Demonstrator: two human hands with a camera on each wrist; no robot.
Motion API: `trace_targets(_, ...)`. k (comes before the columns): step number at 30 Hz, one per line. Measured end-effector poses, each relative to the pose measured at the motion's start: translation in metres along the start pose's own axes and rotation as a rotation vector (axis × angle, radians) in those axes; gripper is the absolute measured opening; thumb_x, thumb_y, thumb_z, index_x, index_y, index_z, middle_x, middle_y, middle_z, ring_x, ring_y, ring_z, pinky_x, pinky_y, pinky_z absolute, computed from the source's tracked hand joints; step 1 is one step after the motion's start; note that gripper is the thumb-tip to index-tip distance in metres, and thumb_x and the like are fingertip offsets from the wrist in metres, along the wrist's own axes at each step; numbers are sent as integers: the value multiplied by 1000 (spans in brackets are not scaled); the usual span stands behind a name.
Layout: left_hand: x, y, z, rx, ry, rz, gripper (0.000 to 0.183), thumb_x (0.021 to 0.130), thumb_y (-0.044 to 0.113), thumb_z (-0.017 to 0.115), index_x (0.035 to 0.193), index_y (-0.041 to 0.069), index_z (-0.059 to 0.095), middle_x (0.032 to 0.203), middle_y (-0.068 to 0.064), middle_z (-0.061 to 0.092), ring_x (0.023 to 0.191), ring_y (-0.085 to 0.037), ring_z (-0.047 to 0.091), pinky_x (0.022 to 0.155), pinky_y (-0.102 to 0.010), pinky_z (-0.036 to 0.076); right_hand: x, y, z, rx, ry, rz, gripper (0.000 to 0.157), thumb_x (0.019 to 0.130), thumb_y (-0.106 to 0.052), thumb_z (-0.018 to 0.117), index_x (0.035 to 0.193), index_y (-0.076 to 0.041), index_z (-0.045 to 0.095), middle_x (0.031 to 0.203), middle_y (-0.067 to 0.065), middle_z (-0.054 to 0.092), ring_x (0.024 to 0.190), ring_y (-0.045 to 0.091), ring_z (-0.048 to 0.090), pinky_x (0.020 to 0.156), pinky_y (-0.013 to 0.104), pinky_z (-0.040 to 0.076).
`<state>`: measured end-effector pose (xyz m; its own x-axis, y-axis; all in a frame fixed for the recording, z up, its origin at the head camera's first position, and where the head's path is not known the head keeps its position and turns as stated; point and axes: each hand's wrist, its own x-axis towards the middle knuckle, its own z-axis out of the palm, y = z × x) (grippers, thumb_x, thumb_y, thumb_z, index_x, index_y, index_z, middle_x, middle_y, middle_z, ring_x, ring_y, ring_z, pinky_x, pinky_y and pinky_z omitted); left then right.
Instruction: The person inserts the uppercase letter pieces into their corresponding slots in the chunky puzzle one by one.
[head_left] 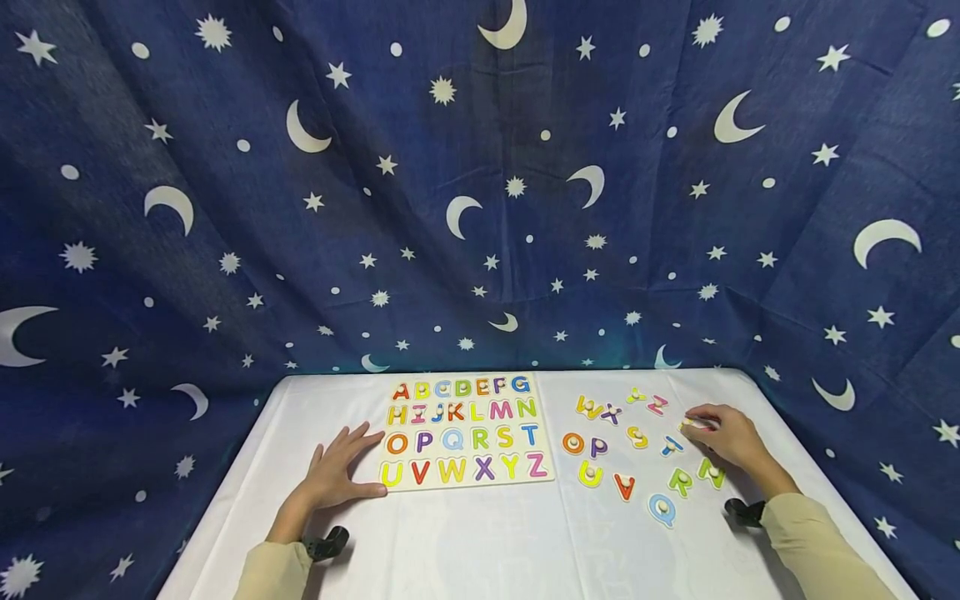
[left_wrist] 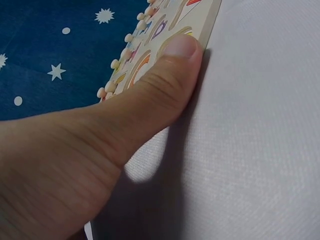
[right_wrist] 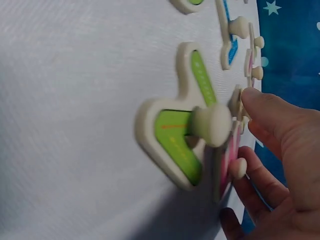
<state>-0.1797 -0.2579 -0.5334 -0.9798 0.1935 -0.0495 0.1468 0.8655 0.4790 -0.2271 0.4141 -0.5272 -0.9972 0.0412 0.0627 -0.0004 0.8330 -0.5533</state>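
Observation:
An alphabet puzzle board (head_left: pixel 465 454) lies at the table's middle, knobbed letters in its upper rows and bare recesses below. My left hand (head_left: pixel 337 471) steadies its left side, fingers spread; the left wrist view shows the thumb (left_wrist: pixel 172 70) on the board's near corner. Right of the loose letters, my right hand (head_left: pixel 727 437) pinches a small yellowish letter piece (head_left: pixel 686 425) between thumb and fingertips. Under that hand, a pink letter piece (right_wrist: pixel 230 155) shows in the right wrist view. Nearer the wrist camera lies the green N piece (right_wrist: pixel 172 130) with its round knob.
Several knobbed letters lie scattered right of the board, among them the blue T (head_left: pixel 671 446), green R (head_left: pixel 680 482), light blue Q (head_left: pixel 662 510) and orange O (head_left: pixel 573 443). A dark blue curtain (head_left: pixel 480 167) with moons and stars hangs behind the white-covered table (head_left: pixel 465 550).

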Motion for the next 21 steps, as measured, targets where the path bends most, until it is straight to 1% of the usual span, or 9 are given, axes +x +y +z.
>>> trace_targets(3, 0, 0, 0, 4, 0, 2, 101, 65, 59, 91, 150, 20, 53, 164, -18, 33, 153, -49, 17, 116, -78, 2, 0, 2, 1, -2, 25, -23, 33, 87, -24, 82, 108, 0, 75, 120, 32, 64, 116, 52, 55, 96, 69, 43)
trace_targets(6, 0, 0, -1, 2, 1, 5, 101, 65, 59, 91, 150, 20, 53, 164, -18, 33, 153, -49, 17, 116, -78, 2, 0, 3, 2, -2, 43, -37, 27, 87, -21, 81, 105, -1, 76, 119, 32, 65, 116, 53, 55, 96, 69, 42)
trace_targets(10, -1, 1, -2, -7, 4, 12, 101, 65, 57, 92, 150, 19, 53, 164, -19, 34, 152, -50, 17, 116, -78, 2, 0, 3, 3, 1, 51, -10, 23, 89, -20, 80, 102, -2, 76, 118, 32, 65, 114, 52, 56, 94, 68, 43)
trace_targets(16, -1, 1, -2, -11, 5, 14, 100, 66, 57, 92, 150, 18, 53, 164, -19, 34, 152, -50, 17, 116, -79, 2, 0, 3, 4, 15, 43, 51, 25, 90, -23, 79, 102, -2, 76, 122, 33, 61, 116, 53, 53, 96, 70, 41)
trace_targets(21, 0, 0, 0, -9, 1, 7, 101, 65, 58, 91, 150, 19, 53, 164, -19, 33, 152, -50, 17, 116, -78, 1, 0, 3, 4, 15, 39, 74, 25, 90, -24, 79, 102, -2, 76, 124, 34, 60, 119, 54, 51, 97, 71, 40)
